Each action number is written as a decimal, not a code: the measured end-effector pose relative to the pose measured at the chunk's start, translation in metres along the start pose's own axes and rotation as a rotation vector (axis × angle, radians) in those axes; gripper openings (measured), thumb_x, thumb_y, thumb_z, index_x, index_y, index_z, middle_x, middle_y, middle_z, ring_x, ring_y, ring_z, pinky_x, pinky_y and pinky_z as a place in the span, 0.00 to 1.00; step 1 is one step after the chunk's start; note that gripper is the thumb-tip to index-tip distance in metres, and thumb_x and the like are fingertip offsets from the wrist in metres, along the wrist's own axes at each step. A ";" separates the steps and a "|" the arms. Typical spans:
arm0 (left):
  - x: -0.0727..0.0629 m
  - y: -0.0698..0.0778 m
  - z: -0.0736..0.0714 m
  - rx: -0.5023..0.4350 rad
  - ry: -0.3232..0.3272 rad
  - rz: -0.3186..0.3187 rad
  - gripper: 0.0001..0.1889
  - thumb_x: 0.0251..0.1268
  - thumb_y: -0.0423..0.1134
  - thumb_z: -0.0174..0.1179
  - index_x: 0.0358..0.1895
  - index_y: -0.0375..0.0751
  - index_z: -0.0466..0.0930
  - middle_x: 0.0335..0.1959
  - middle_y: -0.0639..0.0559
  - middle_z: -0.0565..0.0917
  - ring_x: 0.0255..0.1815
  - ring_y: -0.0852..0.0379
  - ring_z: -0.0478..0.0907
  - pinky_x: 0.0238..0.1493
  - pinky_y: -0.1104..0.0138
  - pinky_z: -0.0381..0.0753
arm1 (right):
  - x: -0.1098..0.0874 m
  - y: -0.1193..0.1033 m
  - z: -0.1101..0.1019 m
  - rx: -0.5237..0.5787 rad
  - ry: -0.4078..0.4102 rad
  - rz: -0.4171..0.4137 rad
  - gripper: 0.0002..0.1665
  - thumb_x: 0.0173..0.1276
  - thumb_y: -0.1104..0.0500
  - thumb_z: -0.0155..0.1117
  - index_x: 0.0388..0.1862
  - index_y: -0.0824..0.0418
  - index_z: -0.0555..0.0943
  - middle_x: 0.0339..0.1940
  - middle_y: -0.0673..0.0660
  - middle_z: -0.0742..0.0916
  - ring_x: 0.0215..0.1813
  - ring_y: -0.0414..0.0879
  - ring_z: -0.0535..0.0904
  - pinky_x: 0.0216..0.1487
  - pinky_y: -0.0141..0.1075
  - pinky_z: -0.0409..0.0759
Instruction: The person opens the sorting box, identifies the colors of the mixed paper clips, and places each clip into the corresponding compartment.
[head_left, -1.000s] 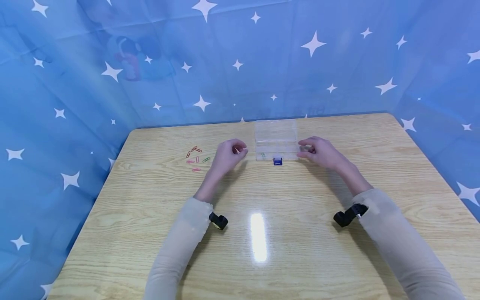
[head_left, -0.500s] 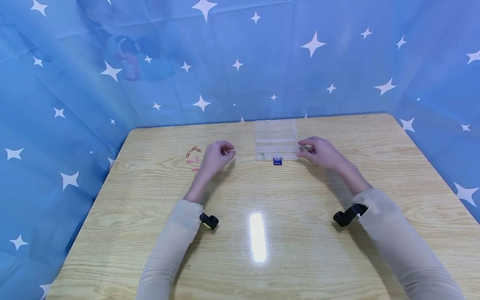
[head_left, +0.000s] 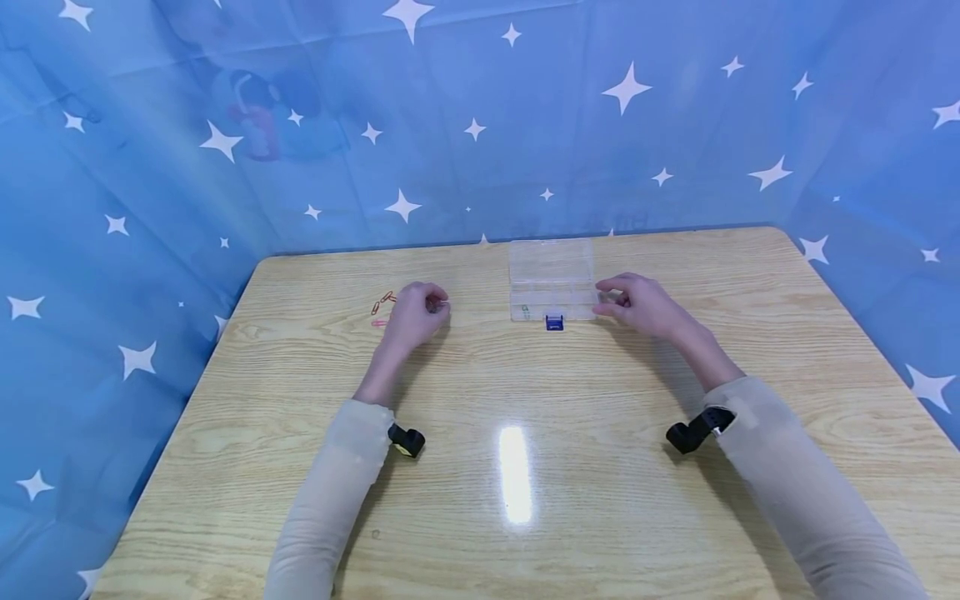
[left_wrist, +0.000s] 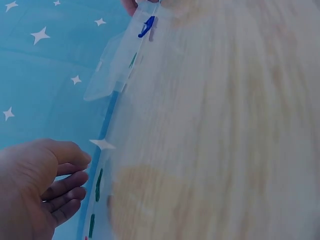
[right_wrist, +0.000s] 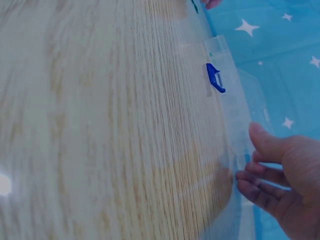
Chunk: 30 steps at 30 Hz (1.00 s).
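My left hand (head_left: pixel 421 315) hovers beside the loose paper clips, fingers loosely bent, and nothing shows between them. Two green paper clips (left_wrist: pixel 99 185) lie close to its fingertips in the left wrist view. Orange-red clips (head_left: pixel 387 296) and a pink clip (head_left: pixel 379 322) are visible to its left; others are hidden behind the hand. A clear plastic box (head_left: pixel 551 297) with its lid raised stands at the table's back, green clips (head_left: pixel 526 312) in its left compartment and a blue latch (head_left: pixel 554 322) in front. My right hand (head_left: pixel 641 304) holds the box's right end between thumb and fingers.
The wooden table (head_left: pixel 600 467) reaches to a blue curtain (head_left: pixel 480 100) with white stars close behind the box. A bright reflection (head_left: pixel 515 475) lies on the tabletop. Each sleeve carries a black wrist camera (head_left: pixel 407 440).
My left hand has moved left from beside the box to the loose clips, covering the green one and some pink ones. The right hand and the box have stayed still.
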<state>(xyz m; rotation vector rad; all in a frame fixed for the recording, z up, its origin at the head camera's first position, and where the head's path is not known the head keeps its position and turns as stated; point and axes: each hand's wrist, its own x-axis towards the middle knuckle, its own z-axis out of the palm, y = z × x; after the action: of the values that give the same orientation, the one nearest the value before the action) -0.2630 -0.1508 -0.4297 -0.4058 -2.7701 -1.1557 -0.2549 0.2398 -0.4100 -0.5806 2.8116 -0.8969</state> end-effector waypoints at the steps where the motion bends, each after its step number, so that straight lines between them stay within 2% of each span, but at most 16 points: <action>1: 0.000 -0.001 -0.001 0.010 0.000 -0.003 0.10 0.64 0.30 0.63 0.45 0.29 0.85 0.41 0.39 0.83 0.43 0.45 0.78 0.48 0.57 0.79 | 0.000 0.000 0.000 -0.001 -0.002 -0.003 0.31 0.76 0.52 0.63 0.69 0.71 0.73 0.63 0.71 0.78 0.43 0.54 0.80 0.38 0.43 0.77; 9: 0.001 -0.009 -0.003 0.082 -0.019 -0.032 0.11 0.64 0.31 0.63 0.47 0.29 0.85 0.43 0.38 0.82 0.47 0.44 0.77 0.52 0.56 0.78 | -0.001 -0.002 -0.001 0.005 -0.016 0.004 0.31 0.76 0.53 0.63 0.69 0.71 0.72 0.63 0.72 0.77 0.45 0.55 0.80 0.41 0.46 0.78; 21: 0.007 -0.007 -0.008 0.168 -0.083 -0.044 0.08 0.67 0.31 0.62 0.44 0.30 0.85 0.42 0.39 0.82 0.46 0.45 0.77 0.50 0.56 0.78 | -0.001 -0.002 -0.002 0.014 -0.020 0.011 0.32 0.76 0.51 0.62 0.70 0.71 0.72 0.64 0.71 0.77 0.46 0.56 0.80 0.42 0.47 0.78; 30: 0.008 -0.004 -0.010 0.156 -0.112 -0.059 0.08 0.69 0.32 0.61 0.42 0.30 0.86 0.42 0.40 0.82 0.45 0.45 0.78 0.50 0.56 0.79 | 0.000 0.000 -0.001 0.003 -0.009 0.005 0.32 0.76 0.52 0.63 0.69 0.71 0.72 0.63 0.72 0.78 0.46 0.56 0.81 0.42 0.47 0.78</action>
<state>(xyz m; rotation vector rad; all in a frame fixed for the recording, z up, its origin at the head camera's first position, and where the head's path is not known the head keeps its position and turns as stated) -0.2714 -0.1591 -0.4232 -0.3855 -2.9615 -0.9466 -0.2550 0.2405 -0.4089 -0.5755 2.8017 -0.8946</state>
